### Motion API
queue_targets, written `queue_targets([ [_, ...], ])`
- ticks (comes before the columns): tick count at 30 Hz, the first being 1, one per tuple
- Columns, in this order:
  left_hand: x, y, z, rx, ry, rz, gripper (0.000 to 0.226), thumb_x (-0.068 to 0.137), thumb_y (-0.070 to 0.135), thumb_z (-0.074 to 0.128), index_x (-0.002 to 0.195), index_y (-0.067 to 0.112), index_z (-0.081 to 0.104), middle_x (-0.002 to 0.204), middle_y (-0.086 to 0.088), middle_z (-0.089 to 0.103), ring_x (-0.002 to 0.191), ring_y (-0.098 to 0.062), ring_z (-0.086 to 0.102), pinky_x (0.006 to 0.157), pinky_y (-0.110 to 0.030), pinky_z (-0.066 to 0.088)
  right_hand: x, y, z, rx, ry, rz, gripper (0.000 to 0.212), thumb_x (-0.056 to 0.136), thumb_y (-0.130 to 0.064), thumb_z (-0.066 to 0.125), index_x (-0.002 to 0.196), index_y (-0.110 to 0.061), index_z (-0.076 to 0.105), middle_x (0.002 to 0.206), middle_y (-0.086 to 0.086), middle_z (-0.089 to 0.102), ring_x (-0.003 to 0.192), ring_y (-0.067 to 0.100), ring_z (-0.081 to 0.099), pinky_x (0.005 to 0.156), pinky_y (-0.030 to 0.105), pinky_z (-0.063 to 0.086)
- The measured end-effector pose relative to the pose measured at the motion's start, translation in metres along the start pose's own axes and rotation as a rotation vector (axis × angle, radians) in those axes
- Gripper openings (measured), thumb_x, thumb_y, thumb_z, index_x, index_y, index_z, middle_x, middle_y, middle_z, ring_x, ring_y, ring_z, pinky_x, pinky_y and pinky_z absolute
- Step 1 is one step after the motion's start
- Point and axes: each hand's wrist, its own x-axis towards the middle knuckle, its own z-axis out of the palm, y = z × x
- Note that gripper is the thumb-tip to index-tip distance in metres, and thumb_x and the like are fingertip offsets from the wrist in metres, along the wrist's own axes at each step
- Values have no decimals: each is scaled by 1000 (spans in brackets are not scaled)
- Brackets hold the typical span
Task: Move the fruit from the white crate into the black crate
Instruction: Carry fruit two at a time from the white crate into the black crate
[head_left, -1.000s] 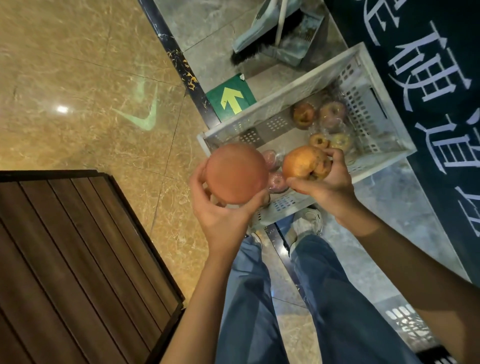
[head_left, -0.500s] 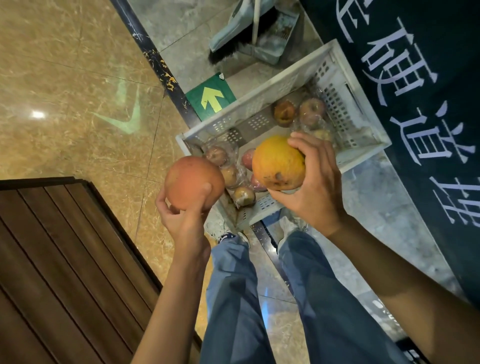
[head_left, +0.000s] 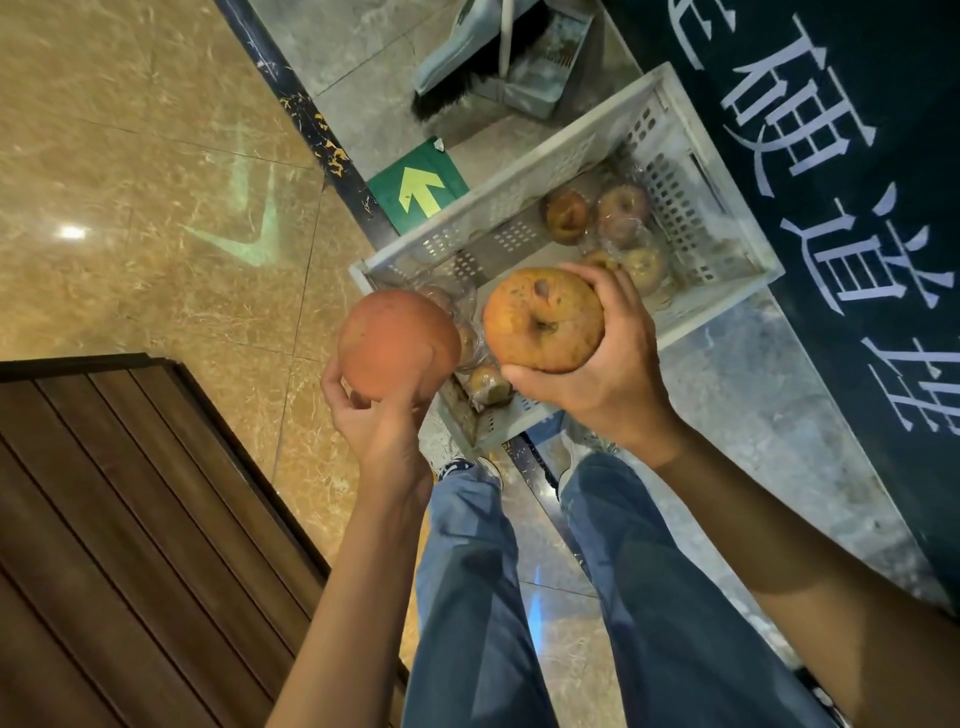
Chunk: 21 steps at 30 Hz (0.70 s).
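Note:
My left hand (head_left: 371, 410) grips a round orange-red fruit (head_left: 397, 343) from below. Beside it my right hand (head_left: 608, 364) holds a larger yellow-orange fruit (head_left: 543, 325) with a dark stem pit and brown spots, fingers curled round its right side. Both fruits hang above the near corner of the white perforated crate (head_left: 519, 182) on the floor. Several plastic-wrapped fruits (head_left: 621, 213) lie inside the crate. No black crate is in view.
A dark wooden slatted surface (head_left: 119, 545) fills the lower left. A green floor sticker with a yellow arrow (head_left: 418, 192) lies behind the crate, near a broom and dustpan (head_left: 509, 57). A dark mat with white characters (head_left: 841, 171) runs along the right. My jeans-clad legs (head_left: 545, 597) stand below.
The right hand has turned its fruit so the stem pit faces up. Both hands stay raised close together over the crate's near corner, while the view has shifted slightly.

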Motion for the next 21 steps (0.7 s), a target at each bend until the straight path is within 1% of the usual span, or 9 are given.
queue_targets([
  [3,0,-1,-1,-3,10,-10,66,74,8,74,128,25,41,128,-7,54,118,-25,57,72,-26,57,0,-2,3,9,14,19,89,46,-38,87,122,-20,44,117,-4,45,102,3,47,84,12,44],
  [5,-1,-2,-2,-1,8,-15,66,74,8,74,129,23,41,130,-9,53,118,-24,57,73,-26,58,1,-2,4,24,18,28,88,47,-30,90,120,-17,42,118,-2,47,99,3,49,82,10,43],
  [9,-2,-3,-7,-11,8,-20,71,73,8,74,134,22,40,131,-9,54,116,-22,58,76,-29,58,3,-3,4,-29,-24,-15,86,47,-32,88,124,-23,48,121,-1,46,104,4,47,83,3,39],
  [11,-2,-3,-9,-5,21,-19,71,73,9,75,134,22,41,128,-8,55,115,-22,58,75,-28,58,1,-3,3,-65,-57,-31,88,49,-31,88,127,-27,49,118,-2,41,105,5,46,87,10,42],
  [13,-1,-4,-12,-14,22,-18,68,74,8,74,133,20,41,124,-6,56,113,-23,59,70,-25,58,-2,-4,3,-81,-68,-41,89,49,-31,88,129,-28,49,115,-4,38,105,7,46,89,18,45],
  [15,0,-5,-14,-16,17,-19,67,75,8,73,132,20,42,125,-8,56,114,-25,59,68,-23,58,-4,-3,3,-105,-71,-52,89,49,-31,87,129,-28,49,114,-4,37,106,8,46,88,18,44],
  [18,2,-7,-18,-2,21,-26,66,75,9,74,131,22,42,131,-12,55,116,-27,59,72,-26,57,-7,-2,4,-101,-72,-47,88,48,-32,87,128,-28,50,114,-3,39,105,9,48,87,13,43],
  [20,2,-7,-19,-2,22,-21,66,75,10,73,132,21,41,131,-12,54,115,-27,59,70,-25,57,-7,-3,5,27,-74,33,86,45,-34,86,124,-28,52,117,-2,46,103,8,52,87,14,47],
  [21,3,-7,-20,0,21,-18,68,75,10,73,134,20,41,130,-11,54,112,-25,60,68,-23,57,-8,-3,5,166,-82,117,83,43,-36,83,120,-28,53,117,-3,51,102,6,56,84,18,51],
])
